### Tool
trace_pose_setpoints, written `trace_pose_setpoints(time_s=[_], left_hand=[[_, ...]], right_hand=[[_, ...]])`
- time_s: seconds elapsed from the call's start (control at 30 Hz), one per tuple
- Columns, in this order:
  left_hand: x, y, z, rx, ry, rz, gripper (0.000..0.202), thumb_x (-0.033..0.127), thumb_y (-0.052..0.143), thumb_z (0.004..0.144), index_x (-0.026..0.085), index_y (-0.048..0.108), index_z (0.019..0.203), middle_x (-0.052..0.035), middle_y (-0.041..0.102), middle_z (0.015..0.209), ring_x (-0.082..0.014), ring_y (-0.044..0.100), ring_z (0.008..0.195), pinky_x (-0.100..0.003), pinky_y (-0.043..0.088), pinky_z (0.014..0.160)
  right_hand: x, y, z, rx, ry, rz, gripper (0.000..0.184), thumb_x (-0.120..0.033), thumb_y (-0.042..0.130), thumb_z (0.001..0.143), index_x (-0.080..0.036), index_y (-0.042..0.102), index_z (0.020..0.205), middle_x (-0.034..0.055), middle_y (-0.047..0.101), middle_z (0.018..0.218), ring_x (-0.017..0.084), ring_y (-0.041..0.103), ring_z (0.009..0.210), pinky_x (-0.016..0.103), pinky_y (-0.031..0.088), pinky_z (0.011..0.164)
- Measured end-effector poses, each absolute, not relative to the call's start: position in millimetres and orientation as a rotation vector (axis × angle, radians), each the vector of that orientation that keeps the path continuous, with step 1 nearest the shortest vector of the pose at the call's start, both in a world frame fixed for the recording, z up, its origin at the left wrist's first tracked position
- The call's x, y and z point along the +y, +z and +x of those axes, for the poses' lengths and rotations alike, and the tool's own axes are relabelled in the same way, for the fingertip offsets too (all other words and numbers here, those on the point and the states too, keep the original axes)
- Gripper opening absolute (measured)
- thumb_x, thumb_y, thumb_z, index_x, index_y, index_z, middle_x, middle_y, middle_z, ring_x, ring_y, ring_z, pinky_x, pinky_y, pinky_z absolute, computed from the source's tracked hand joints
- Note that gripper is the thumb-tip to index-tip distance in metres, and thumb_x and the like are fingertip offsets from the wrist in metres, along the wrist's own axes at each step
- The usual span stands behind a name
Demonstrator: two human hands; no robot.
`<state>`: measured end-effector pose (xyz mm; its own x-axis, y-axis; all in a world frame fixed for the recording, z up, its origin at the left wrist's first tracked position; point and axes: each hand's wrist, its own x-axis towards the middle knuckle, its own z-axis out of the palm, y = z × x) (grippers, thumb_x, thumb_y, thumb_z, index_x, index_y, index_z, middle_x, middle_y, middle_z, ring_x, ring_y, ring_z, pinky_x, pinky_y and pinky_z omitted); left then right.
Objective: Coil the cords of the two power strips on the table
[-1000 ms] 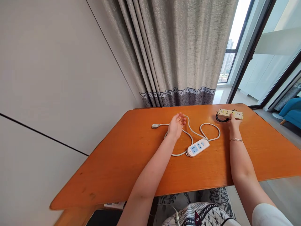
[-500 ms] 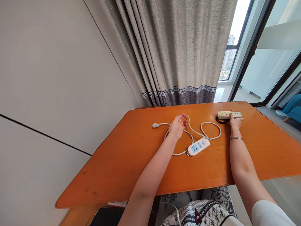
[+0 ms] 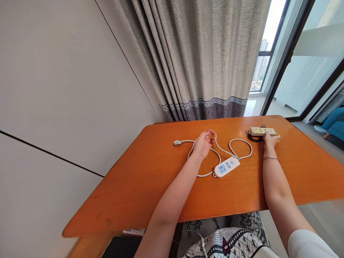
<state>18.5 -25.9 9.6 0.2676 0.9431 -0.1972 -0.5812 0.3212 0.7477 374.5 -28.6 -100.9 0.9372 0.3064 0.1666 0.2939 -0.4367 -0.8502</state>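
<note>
My left hand (image 3: 203, 144) is half curled over the white cord (image 3: 221, 149), its fingers drawn together around part of it near the middle of the table. That cord loops on both sides of the hand, from a white plug (image 3: 177, 142) at left to a white power strip (image 3: 227, 167) with blue socket faces. At the far right my right hand (image 3: 271, 139) grips the near side of a cream power strip (image 3: 260, 131), close to its right end. A coiled black cord (image 3: 254, 138) lies before that strip, and a dark plug (image 3: 263, 126) shows just behind it. The fingertips are partly hidden.
The orange wooden table (image 3: 145, 179) has its near edge by my lap. A grey curtain (image 3: 209, 53) hangs behind it, and a pale wall panel (image 3: 67, 89) rises at left. A glass door frame (image 3: 288, 59) and a blue chair (image 3: 334, 123) are at right.
The cream power strip has turned or shifted slightly, and its plug shows more clearly behind it. My right hand has moved a little right and nearer. My left hand stays almost still.
</note>
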Motion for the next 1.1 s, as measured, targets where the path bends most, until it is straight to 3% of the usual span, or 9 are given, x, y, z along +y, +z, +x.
trace_pose_setpoints(time_s=[0.1, 0.17, 0.27, 0.37, 0.43, 0.57, 0.77, 0.93, 1.1], left_hand=[[-25.5, 11.1, 17.4, 0.704, 1.128, 0.622, 0.005, 0.014, 0.057, 0.082, 0.017, 0.060, 0.085, -0.0036, 0.069, 0.083, -0.0091, 0.056, 0.059, -0.022, 0.041, 0.058], [-24.7, 11.9, 16.3, 0.704, 1.134, 0.626, 0.005, 0.014, 0.058, 0.082, 0.017, 0.060, 0.085, -0.0034, 0.069, 0.082, -0.0089, 0.056, 0.058, -0.022, 0.041, 0.058], [-22.9, 12.1, 15.3, 0.705, 1.140, 0.631, 0.005, 0.014, 0.057, 0.082, 0.017, 0.060, 0.085, -0.0031, 0.069, 0.081, -0.0088, 0.056, 0.058, -0.021, 0.041, 0.058], [-21.2, 9.6, 15.9, 0.710, 1.139, 0.732, 0.007, 0.014, 0.056, 0.083, 0.017, 0.061, 0.078, -0.0024, 0.068, 0.075, -0.0093, 0.056, 0.058, -0.021, 0.041, 0.059], [-21.1, 5.7, 17.0, 0.733, 1.097, 0.917, 0.015, 0.013, 0.059, 0.082, 0.017, 0.061, 0.067, -0.0021, 0.065, 0.067, -0.0100, 0.055, 0.057, -0.021, 0.041, 0.060], [-24.5, -5.9, 16.1, 0.793, 0.862, 1.509, 0.019, 0.014, 0.070, 0.074, 0.020, 0.064, 0.056, -0.0015, 0.064, 0.058, -0.0145, 0.053, 0.057, -0.024, 0.040, 0.059], [-36.5, -21.3, 12.5, 0.822, 0.372, 2.153, 0.022, 0.035, 0.079, 0.067, 0.025, 0.064, 0.055, -0.0024, 0.066, 0.058, -0.0199, 0.058, 0.054, -0.029, 0.039, 0.057], [-51.5, -29.8, 26.4, 0.983, 0.206, 2.416, 0.042, 0.060, 0.078, 0.062, 0.022, 0.062, 0.070, -0.0151, 0.072, 0.081, -0.0364, 0.069, 0.075, -0.038, 0.045, 0.066], [-56.6, -32.4, 34.5, 1.051, 0.221, 2.465, 0.064, 0.064, 0.079, 0.058, 0.017, 0.063, 0.098, -0.0232, 0.071, 0.105, -0.0457, 0.068, 0.097, -0.043, 0.048, 0.074]], right_hand=[[-33.6, -86.2, 368.6, -0.255, 0.001, -2.031, 0.065, -0.024, 0.057, 0.087, -0.007, 0.025, 0.141, 0.0330, 0.032, 0.141, 0.035, 0.056, 0.120, 0.051, 0.042, 0.107], [-35.0, -71.4, 364.0, -0.242, -0.031, -1.998, 0.061, -0.021, 0.055, 0.087, -0.008, 0.028, 0.140, 0.0311, 0.029, 0.145, 0.030, 0.060, 0.116, 0.045, 0.043, 0.107], [-33.3, -43.7, 351.6, -0.437, -0.080, -1.854, 0.050, -0.019, 0.054, 0.088, -0.011, 0.039, 0.135, 0.0224, 0.040, 0.142, 0.020, 0.063, 0.109, 0.035, 0.045, 0.104], [-31.6, -16.2, 327.7, -0.807, 0.033, -1.664, 0.036, -0.020, 0.049, 0.091, -0.011, 0.051, 0.126, 0.0152, 0.062, 0.120, 0.019, 0.064, 0.104, 0.034, 0.050, 0.095], [-33.3, -1.8, 305.1, -1.088, 0.156, -1.626, 0.030, -0.026, 0.051, 0.092, -0.013, 0.059, 0.117, 0.0127, 0.069, 0.109, 0.019, 0.066, 0.095, 0.035, 0.052, 0.089], [-42.6, 14.4, 252.3, -1.742, 0.369, -1.745, 0.023, -0.032, 0.064, 0.086, -0.017, 0.071, 0.102, 0.0092, 0.075, 0.101, 0.021, 0.068, 0.090, 0.034, 0.052, 0.087], [-51.8, 17.1, 195.0, -2.258, 0.790, -1.763, 0.024, -0.026, 0.078, 0.067, -0.023, 0.078, 0.091, 0.0033, 0.077, 0.084, 0.020, 0.069, 0.072, 0.026, 0.050, 0.063], [-52.4, 13.6, 189.0, -2.305, 0.693, -1.838, 0.033, -0.013, 0.075, 0.062, -0.023, 0.077, 0.094, 0.0019, 0.076, 0.076, 0.020, 0.069, 0.068, 0.026, 0.049, 0.062], [-51.5, 14.2, 195.6, -2.278, 0.646, -1.849, 0.041, -0.004, 0.065, 0.066, -0.021, 0.075, 0.102, 0.0035, 0.077, 0.084, 0.019, 0.069, 0.069, 0.026, 0.048, 0.061]])
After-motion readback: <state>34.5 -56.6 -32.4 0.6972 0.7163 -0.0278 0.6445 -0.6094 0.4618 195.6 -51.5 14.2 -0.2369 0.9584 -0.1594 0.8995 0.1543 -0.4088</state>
